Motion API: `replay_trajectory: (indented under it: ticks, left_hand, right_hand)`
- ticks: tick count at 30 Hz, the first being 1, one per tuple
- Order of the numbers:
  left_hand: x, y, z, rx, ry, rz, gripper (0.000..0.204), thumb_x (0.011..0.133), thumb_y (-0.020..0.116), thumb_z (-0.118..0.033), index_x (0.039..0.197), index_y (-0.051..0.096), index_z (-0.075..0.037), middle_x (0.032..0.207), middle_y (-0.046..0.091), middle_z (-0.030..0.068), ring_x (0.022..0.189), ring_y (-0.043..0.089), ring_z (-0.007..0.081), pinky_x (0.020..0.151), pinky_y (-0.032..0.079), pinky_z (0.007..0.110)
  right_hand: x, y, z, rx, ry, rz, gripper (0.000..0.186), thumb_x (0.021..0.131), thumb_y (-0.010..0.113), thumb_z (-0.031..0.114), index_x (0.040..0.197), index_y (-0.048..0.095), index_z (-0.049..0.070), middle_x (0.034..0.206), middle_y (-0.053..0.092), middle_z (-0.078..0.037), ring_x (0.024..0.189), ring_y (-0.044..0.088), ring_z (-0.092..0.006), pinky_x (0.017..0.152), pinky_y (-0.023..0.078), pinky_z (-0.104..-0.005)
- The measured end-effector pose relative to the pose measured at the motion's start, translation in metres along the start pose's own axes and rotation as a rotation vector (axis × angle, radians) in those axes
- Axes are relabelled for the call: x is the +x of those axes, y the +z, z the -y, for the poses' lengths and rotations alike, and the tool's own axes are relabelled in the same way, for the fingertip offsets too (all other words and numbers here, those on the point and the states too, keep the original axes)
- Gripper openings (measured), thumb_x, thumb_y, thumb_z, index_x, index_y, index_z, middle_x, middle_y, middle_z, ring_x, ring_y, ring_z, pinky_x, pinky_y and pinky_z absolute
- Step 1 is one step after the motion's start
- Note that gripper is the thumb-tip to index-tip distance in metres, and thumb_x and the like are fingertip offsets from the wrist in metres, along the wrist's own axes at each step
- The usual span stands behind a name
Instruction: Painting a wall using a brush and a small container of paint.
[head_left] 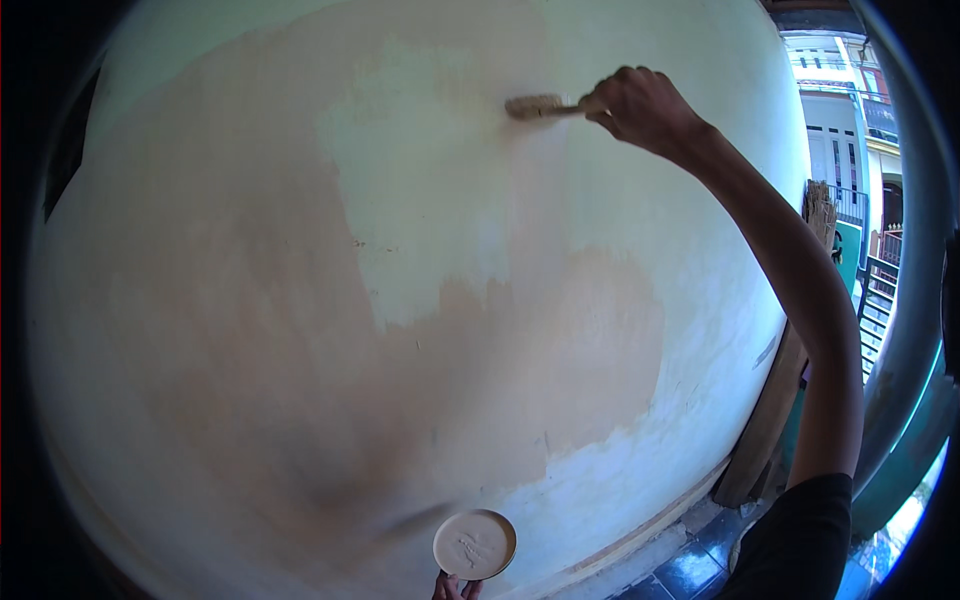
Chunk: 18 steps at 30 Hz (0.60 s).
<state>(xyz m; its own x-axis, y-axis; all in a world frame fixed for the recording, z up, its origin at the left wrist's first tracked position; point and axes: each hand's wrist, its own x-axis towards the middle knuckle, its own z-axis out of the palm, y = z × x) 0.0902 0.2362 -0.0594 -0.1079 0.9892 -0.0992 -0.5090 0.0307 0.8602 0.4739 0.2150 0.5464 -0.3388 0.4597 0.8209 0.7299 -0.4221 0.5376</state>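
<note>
My right hand (648, 112) is stretched up to the wall, closed round the handle of a paintbrush (534, 107). The bristles, coated in beige-pink paint, lie against the upper part of the wall (430, 170), pointing left. Below them runs a faint, paler streak of paint. Low in the view, my left hand (458, 588) grips the near rim of a round, shallow tub of paint (475, 545). Pinkish-beige paint with a rippled surface fills it. Only the fingers of that hand show.
Beige-pink paint covers much of the wall's left and lower middle; pale green shows elsewhere. At the right lean wooden planks (768, 425) beside a dark tiled floor (690, 570). A railing (878, 300) and a white building (830, 120) stand beyond.
</note>
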Motion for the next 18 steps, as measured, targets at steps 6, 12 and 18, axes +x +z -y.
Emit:
replay_trajectory:
  ticks: [6, 12, 18]
  left_hand:
    - [0.007, 0.019, -0.007, 0.027, -0.024, 0.066, 0.042, 0.092, 0.057, -0.029, 0.126, 0.053, -0.003, 0.118, 0.058, 0.0123, 0.097, 0.063, 0.0272, 0.080, 0.056, 0.033]
    - [0.009, 0.018, -0.001, 0.017, -0.003, 0.073, 0.041, 0.092, 0.056, -0.027, 0.125, 0.053, -0.003, 0.118, 0.058, 0.0135, 0.098, 0.063, 0.0291, 0.079, 0.057, 0.036]
    - [-0.001, 0.011, -0.017, 0.052, 0.004, 0.047, 0.041, 0.092, 0.056, -0.027, 0.125, 0.053, -0.002, 0.117, 0.058, 0.0140, 0.097, 0.063, 0.0305, 0.080, 0.057, 0.036]
  right_hand:
    - [0.020, -0.062, -0.039, -0.035, 0.056, -0.206, 0.008, 0.078, 0.066, 0.015, 0.086, 0.068, 0.011, 0.081, 0.067, -0.010, 0.077, 0.065, -0.0296, 0.065, 0.054, -0.0420]
    - [0.033, -0.009, -0.031, -0.109, 0.216, -0.117, 0.010, 0.079, 0.071, 0.015, 0.088, 0.072, 0.014, 0.085, 0.068, -0.005, 0.076, 0.065, -0.0273, 0.069, 0.055, -0.0400]
    - [-0.068, -0.017, 0.019, 0.188, 0.149, 0.121, 0.009, 0.077, 0.072, 0.017, 0.085, 0.074, 0.018, 0.080, 0.070, -0.004, 0.076, 0.067, -0.0252, 0.072, 0.055, -0.0382]
